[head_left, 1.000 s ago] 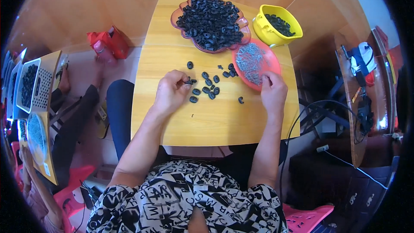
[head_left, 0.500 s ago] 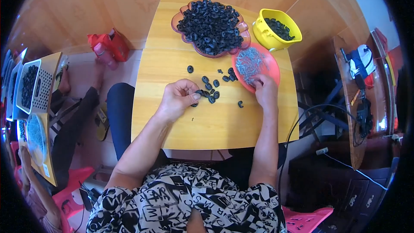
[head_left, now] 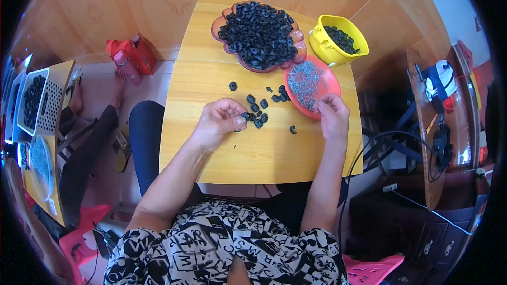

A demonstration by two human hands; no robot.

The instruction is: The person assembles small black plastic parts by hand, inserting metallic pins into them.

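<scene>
My left hand [head_left: 216, 122] is closed over the left middle of the table, pinching a small round black plastic part [head_left: 245, 116] between thumb and fingertips. Close beside it lie several loose black parts [head_left: 251, 98] of the same kind. My right hand [head_left: 335, 117] is at the near right rim of a red-orange plate [head_left: 331, 78], thumb and fingertips pressed together. Whatever sits in that pinch is too small to make out. On the plate is a spread of tiny silvery metal pieces [head_left: 306, 82].
A scalloped reddish bowl [head_left: 301, 47] heaped with black parts stands at the table's far side. Right of it is a yellow tub [head_left: 323, 47] with more black parts. One curved black piece [head_left: 293, 130] lies nearer me. At far left, another person's legs [head_left: 95, 137] show beside a second table.
My right hand has drawn back from the metal pieces toward the plate's near right rim, its fingertips now pinched. My left hand keeps its grip on the black part, nearly still.
</scene>
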